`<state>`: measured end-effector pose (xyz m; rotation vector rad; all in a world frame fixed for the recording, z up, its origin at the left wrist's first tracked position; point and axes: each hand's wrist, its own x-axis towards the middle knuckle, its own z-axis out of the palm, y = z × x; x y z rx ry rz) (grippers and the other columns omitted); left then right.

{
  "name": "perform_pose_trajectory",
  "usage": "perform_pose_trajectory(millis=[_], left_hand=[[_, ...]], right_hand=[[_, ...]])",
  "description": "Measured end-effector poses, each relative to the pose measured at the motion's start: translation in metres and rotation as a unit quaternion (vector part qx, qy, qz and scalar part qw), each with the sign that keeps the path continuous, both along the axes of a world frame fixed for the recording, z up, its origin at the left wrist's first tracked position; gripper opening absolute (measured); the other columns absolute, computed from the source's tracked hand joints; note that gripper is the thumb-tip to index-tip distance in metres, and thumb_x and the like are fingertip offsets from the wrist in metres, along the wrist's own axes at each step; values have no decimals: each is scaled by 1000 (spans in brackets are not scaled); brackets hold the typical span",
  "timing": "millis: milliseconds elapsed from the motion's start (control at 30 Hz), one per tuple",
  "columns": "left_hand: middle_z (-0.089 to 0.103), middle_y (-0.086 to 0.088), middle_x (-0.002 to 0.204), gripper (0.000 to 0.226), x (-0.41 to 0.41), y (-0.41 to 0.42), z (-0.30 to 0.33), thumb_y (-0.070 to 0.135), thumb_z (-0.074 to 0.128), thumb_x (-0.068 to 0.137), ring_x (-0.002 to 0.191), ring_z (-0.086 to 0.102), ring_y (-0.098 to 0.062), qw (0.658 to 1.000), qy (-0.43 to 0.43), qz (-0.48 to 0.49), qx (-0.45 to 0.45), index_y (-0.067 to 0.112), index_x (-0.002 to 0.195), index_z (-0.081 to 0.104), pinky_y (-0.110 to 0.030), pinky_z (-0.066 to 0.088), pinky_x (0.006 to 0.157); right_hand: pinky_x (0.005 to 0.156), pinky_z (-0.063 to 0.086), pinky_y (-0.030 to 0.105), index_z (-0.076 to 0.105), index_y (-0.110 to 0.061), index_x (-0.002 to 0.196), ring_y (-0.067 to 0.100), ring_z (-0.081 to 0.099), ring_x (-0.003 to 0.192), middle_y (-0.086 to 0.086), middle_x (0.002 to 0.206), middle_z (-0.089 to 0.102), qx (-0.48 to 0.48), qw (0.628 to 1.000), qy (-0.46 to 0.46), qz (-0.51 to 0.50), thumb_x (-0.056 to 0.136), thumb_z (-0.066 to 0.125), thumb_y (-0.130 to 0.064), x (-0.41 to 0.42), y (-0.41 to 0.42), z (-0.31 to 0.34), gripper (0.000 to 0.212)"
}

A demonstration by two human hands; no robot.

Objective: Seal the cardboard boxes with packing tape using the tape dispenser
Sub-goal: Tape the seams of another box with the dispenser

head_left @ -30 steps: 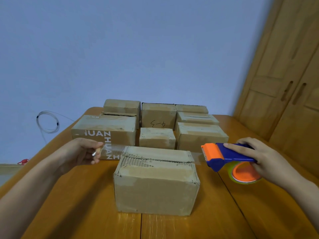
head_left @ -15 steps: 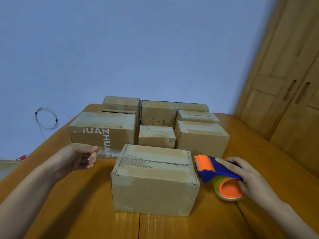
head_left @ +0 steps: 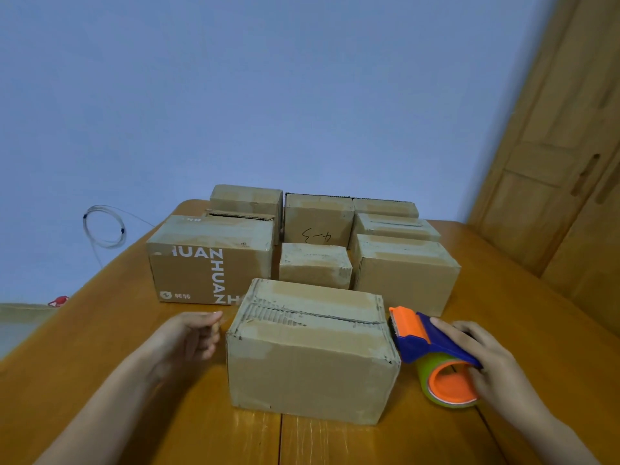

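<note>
Near the worktop's front edge, I am gripping the tape dispenser [head_left: 432,350] with my right hand [head_left: 483,360] at the front box's [head_left: 312,357] right end; left hand [head_left: 191,337] is half-curled, empty as far as I can tell; its seam is not yet taped.

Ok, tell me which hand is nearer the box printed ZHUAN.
Left. The left hand sits just in front of the ZHUAN box, beside the nearest box. The right hand is far across that box, holding the tape dispenser.
</note>
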<state>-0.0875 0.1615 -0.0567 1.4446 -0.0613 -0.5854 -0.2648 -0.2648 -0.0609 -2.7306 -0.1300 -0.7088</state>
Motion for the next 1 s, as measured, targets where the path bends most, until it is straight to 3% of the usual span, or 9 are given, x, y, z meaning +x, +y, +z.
perform_pose_trajectory(millis=[133, 267, 400, 500, 600, 667, 733, 867, 1000], left_hand=[[60, -34, 106, 33, -10, -17, -12, 10, 54, 84, 93, 54, -38, 999, -20, -12, 21, -10, 109, 63, -41, 47, 73], [66, -31, 94, 25, -11, -22, -11, 2, 43, 97, 85, 61, -41, 992, -105, -20, 69, -13, 106, 60, -56, 50, 80], [73, -9, 81, 26, -26, -23, -25, 7, 45, 99, 68, 66, -27, 952, -224, -33, 206, 19, 101, 69, -32, 53, 57], [72, -7, 79, 19, -30, -26, -30, 7, 53, 95, 62, 66, -27, 927, -262, -30, 267, 21, 104, 62, -37, 54, 59], [66, -12, 96, 19, -25, -23, -13, 5, 55, 93, 81, 66, -39, 941, -240, 28, 235, 17, 108, 53, -45, 56, 66], [64, -12, 101, 13, -24, -24, 1, 17, 52, 98, 90, 64, -34, 953, -226, 106, 171, 14, 110, 56, -45, 54, 73], [63, -2, 109, 27, -30, -28, 20, 33, 46, 99, 103, 61, -22, 957, -230, 136, 111, 19, 120, 56, -35, 50, 79], [51, 23, 128, 47, -51, -41, 47, 56, 42, 89, 117, 47, -1, 961, -261, 27, 93, 40, 133, 49, -23, 39, 92], [37, 24, 140, 52, -50, -45, 51, 45, 51, 91, 126, 35, 1, 952, -277, 3, 128, 35, 142, 42, -18, 31, 94]], right_hand=[[82, 37, 10, 30, -58, 139, 17, 51, 106, -5, 117, 50, 20, 1000, 7, -9, 64, 57, 29, 0, 2, -3, 118], [78, 41, 13, 28, -64, 136, 10, 48, 108, -13, 119, 48, 46, 999, 2, -4, 70, 56, 28, 1, 8, -5, 117], [78, 42, 15, 27, -65, 135, 11, 48, 109, -12, 120, 48, 56, 998, 8, -13, 70, 57, 28, 0, 11, -7, 118], [74, 44, 16, 24, -69, 133, 9, 47, 108, -19, 121, 45, 55, 998, 9, -19, 71, 56, 27, -2, 15, -8, 119], [77, 40, 11, 25, -64, 136, 14, 50, 107, -10, 118, 48, 44, 998, 16, -29, 69, 56, 27, -1, 15, -8, 117], [81, 37, 10, 25, -61, 138, 17, 51, 108, -7, 119, 49, 34, 998, 23, -39, 67, 57, 27, -2, 15, -6, 117], [79, 39, 12, 24, -62, 138, 16, 52, 106, -8, 117, 48, 30, 998, 24, -47, 67, 58, 26, -2, 16, -7, 118], [79, 40, 11, 23, -62, 139, 15, 51, 107, -10, 118, 47, 27, 998, 23, -47, 68, 58, 25, -2, 25, -8, 118], [82, 37, 8, 25, -55, 141, 13, 48, 105, -9, 115, 46, 17, 999, 14, -48, 62, 62, 25, 1, 41, -8, 118]])
